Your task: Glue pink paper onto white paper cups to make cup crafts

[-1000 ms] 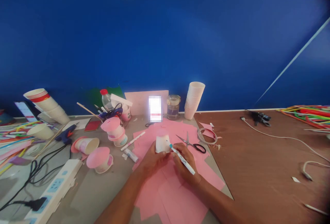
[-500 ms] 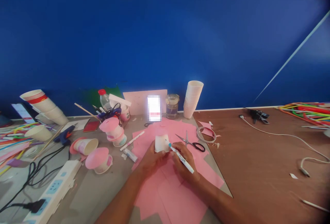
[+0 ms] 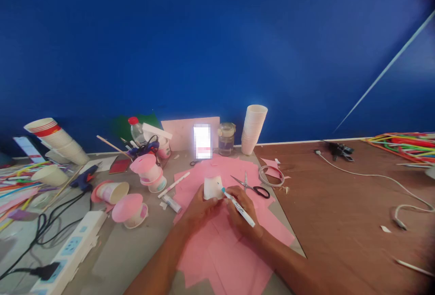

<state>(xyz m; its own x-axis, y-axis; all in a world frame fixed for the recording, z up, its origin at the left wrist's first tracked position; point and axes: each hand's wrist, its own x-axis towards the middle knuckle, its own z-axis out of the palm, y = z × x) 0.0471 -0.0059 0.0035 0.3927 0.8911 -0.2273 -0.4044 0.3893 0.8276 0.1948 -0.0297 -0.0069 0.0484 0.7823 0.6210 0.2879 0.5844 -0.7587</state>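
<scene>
Over the pink paper sheets, my left hand is closed on a small squarish white paper piece; whether it is flat or part of a cup I cannot tell. A small dark mark shows on its upper right. My right hand grips a white marker with a blue tip, which is at the piece's right edge. Scissors with black handles lie open to the right of the hands. To the left are a white pen and a small tube.
Pink-topped paper cups stand at left, near a glue gun and a power strip. At the back are a lit phone, a glass jar and stacked white cups. A cable crosses the brown table.
The view has shifted very slightly. Both hands keep their grip, and the blue tip stays at the white piece's right edge.
</scene>
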